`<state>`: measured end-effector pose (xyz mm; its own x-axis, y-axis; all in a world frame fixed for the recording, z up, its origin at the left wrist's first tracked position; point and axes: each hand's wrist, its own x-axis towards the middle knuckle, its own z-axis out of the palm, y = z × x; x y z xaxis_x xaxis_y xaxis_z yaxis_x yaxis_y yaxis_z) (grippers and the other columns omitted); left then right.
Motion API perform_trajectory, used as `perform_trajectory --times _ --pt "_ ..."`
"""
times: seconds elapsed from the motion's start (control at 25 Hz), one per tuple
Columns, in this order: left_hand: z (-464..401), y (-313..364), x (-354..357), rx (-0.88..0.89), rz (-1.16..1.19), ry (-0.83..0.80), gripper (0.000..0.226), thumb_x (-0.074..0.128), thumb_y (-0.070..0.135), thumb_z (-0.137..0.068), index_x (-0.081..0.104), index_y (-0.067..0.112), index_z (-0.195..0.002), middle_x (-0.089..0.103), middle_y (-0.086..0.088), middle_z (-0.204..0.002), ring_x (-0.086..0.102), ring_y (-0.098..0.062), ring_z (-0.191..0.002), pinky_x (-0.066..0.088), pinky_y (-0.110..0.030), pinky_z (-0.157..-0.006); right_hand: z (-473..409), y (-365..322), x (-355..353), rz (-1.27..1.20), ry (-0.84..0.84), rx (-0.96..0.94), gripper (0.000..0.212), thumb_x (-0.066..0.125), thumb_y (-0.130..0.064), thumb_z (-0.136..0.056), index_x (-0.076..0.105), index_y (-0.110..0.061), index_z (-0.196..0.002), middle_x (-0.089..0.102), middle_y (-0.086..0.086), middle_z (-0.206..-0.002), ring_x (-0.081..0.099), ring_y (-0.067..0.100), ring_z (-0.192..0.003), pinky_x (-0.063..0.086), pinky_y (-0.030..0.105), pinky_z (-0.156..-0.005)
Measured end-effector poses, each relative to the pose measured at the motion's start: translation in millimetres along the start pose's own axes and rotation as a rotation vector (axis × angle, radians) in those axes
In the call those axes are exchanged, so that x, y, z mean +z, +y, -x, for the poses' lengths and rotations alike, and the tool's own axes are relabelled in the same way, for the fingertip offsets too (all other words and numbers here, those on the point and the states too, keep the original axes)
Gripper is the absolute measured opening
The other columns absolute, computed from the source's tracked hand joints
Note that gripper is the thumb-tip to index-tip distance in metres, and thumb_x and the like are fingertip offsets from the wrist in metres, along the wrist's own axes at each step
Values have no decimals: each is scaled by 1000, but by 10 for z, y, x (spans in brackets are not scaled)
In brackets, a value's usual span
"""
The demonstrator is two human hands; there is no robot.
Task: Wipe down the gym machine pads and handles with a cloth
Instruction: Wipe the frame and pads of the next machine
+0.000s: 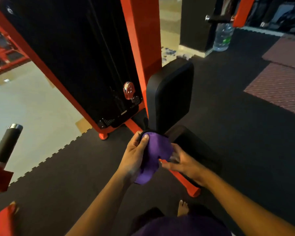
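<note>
A purple cloth (153, 155) is bunched between both hands in the middle of the head view. My left hand (134, 155) grips its left side, thumb on top of the fold. My right hand (177, 163) holds the cloth's right edge with its fingertips. Just beyond the cloth stands the machine's black back pad (170, 92), upright and tilted. The black seat pad (194, 147) lies low behind my right hand, partly hidden by it. A black handle (6, 144) with chrome ends sticks up at the far left, apart from both hands.
The orange frame (141, 48) and dark weight stack (85, 57) rise behind the pads. An orange base foot (192, 190) lies under my right wrist. A water bottle (223, 37) stands at the back right. Black rubber mats (66, 176) cover the floor; my bare foot (182, 208) shows below.
</note>
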<state>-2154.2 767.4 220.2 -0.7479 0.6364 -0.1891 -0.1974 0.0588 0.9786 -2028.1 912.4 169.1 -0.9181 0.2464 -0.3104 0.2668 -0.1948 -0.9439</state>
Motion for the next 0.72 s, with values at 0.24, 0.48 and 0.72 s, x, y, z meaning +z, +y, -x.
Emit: perform_trajectory --times 0.24,0.48,0.72 --pt "-145 139 -268 129 -161 57 23 58 40 -102 65 19 -110 65 -16 -112 62 -36 -104 49 -59 -103 -124 -381 115 174 158 -45 20 75 -34 -88 63 -33 -104 71 -13 -97 68 0 -88 52 17 -72" --pt "-35 -103 -241 -161 148 -266 68 79 43 -85 59 10 -141 63 -17 -140 60 -36 -129 52 -44 -106 -123 -803 210 116 314 -139 8 60 -33 -99 60 -31 -91 66 -16 -89 64 -14 -78 50 7 -71" --pt "-253 68 -85 -210 112 -302 43 60 20 -103 54 30 -144 65 2 -140 62 -19 -128 51 -40 -106 2 -742 -99 71 214 87 61 69 -45 -90 40 -42 -143 53 -17 -127 55 10 -119 51 39 -99"
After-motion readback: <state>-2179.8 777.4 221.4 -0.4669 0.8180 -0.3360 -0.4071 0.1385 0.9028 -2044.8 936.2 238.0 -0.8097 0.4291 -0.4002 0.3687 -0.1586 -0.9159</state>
